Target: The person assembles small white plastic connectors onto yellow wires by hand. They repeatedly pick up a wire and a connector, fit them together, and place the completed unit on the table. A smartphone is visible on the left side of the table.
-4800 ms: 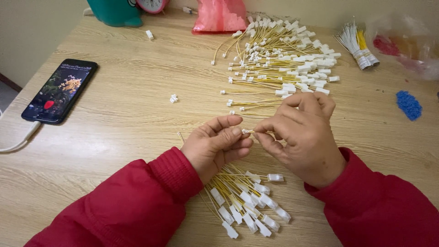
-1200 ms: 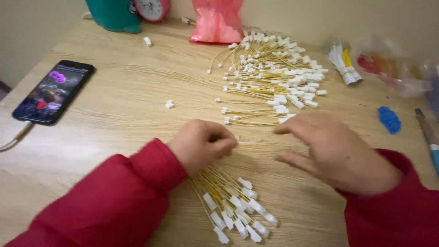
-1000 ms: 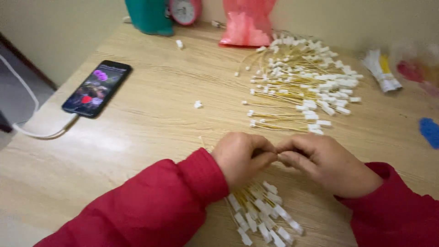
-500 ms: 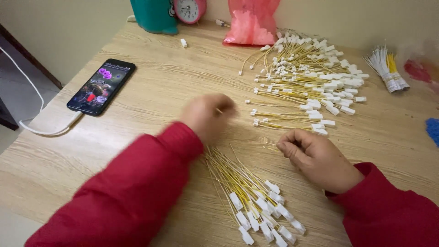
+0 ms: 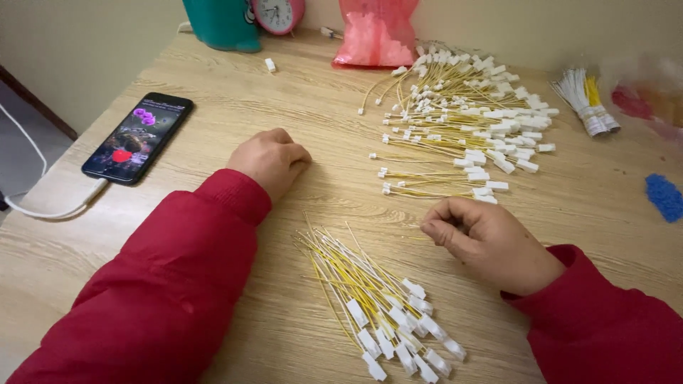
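Below, the wire bundle (image 5: 370, 299) lies between both hands, touching neither.

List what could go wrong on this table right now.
1. The red sleeve lies right beside the near pile of yellow wires with white plastic connectors; a sweep could scatter it.
2. The far heap of finished yellow wires sprawls loosely near the right hand, so the two piles might get mixed.
3. The black smartphone sits near the wooden table's edge on a white cable; a snag might pull it off.
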